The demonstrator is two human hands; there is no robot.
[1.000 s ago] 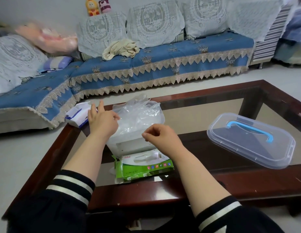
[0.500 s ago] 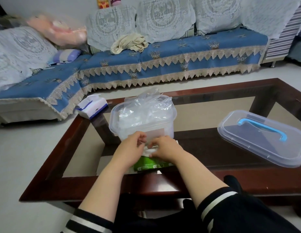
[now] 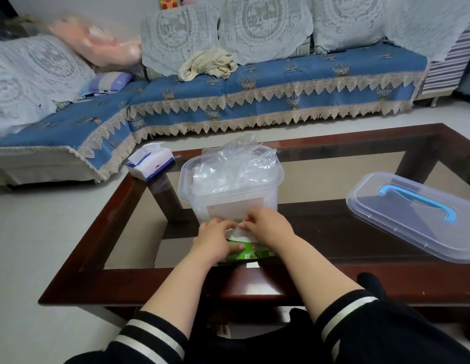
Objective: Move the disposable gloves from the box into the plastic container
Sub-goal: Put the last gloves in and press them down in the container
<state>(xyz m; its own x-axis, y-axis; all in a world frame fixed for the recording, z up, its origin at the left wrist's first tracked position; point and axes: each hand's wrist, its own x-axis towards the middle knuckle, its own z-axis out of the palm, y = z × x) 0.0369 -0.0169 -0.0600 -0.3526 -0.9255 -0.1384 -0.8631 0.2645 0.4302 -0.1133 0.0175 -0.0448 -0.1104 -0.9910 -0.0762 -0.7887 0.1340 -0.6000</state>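
a: progress?
b: well along, i judge. the container (image 3: 230, 190) on the counter (image 3: 333, 282) is heaped with clear gloves (image 3: 236, 166); lid (image 3: 412, 214) off, to the right.
a: hands?
b: both at the green box (image 3: 248, 252), just before the container. left hand (image 3: 214, 239) grips its side, thumb on the front; right hand (image 3: 268, 227) pinches something white at the opening.
a: what remains?
b: cannot tell. the hands hide the box's contents.

Both bare forearms reach forward from dark, white-striped sleeves, the left hand (image 3: 214, 239) and right hand (image 3: 268, 224) side by side, fingers curled inward, pinching.
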